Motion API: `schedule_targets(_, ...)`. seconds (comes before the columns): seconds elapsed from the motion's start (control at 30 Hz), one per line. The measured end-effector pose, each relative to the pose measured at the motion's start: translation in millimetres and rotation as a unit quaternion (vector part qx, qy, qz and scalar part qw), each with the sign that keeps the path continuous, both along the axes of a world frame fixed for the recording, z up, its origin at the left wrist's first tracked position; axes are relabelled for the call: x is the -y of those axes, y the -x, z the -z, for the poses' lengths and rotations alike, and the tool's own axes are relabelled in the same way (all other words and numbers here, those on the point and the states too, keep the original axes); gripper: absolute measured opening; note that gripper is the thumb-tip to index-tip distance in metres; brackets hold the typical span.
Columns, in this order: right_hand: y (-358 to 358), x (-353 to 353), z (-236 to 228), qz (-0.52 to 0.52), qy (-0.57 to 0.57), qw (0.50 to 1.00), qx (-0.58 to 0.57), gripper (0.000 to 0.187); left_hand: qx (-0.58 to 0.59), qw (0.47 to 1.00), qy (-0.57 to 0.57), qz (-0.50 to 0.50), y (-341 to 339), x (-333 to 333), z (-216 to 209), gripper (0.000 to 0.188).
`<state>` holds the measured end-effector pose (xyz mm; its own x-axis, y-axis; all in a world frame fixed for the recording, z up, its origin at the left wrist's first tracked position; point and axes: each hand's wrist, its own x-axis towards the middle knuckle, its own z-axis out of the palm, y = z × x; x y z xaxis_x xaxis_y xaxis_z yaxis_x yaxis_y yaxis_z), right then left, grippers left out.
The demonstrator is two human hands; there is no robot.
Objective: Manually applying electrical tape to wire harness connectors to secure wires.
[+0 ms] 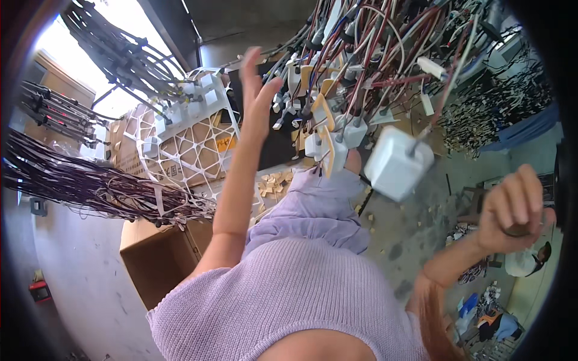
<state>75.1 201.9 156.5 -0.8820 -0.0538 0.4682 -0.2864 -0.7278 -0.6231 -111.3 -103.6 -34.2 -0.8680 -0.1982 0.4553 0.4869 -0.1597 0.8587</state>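
Note:
My left hand (256,99) is raised near the middle, thumb and fingers stretched apart, holding nothing. Just right of it hang several white blocky plugs (337,150) on cables, some with tan pieces attached. A larger white block-shaped plug (394,162) dangles from a reddish cable between my two hands, slightly blurred, touching neither. Far out to the right, my right hand (515,207) has its fingers curled closed. Something dark shows under those fingers, too little of it to name.
Bundled cables (385,36) hang overhead; another dark bundle (102,189) lies at left. A white lattice rack (198,144) carries white plugs over cardboard. An open cardboard box (159,259) stands below. Cable piles (500,102) fill the right; a person (527,262) is far off there.

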Motion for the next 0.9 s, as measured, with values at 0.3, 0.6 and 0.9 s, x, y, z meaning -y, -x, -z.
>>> schedule_targets(0.3, 56, 129, 79, -0.230, -0.260, 0.932, 0.105, 0.044, 0.084, 0.978, -0.055, 0.184, 18, 50, 43, 0.040)
schedule_targets(0.6, 77, 159, 135, -0.224, -0.190, 0.948, 0.122, 0.066, 0.169, 0.852, -0.300, 0.394, -113, 24, 4, 0.075)
schedule_targets(0.9, 76, 131, 126, 0.031, -0.443, 0.895, 0.031, 0.058, 0.198, 0.925, 0.001, 0.324, -130, 19, -19, 0.084)
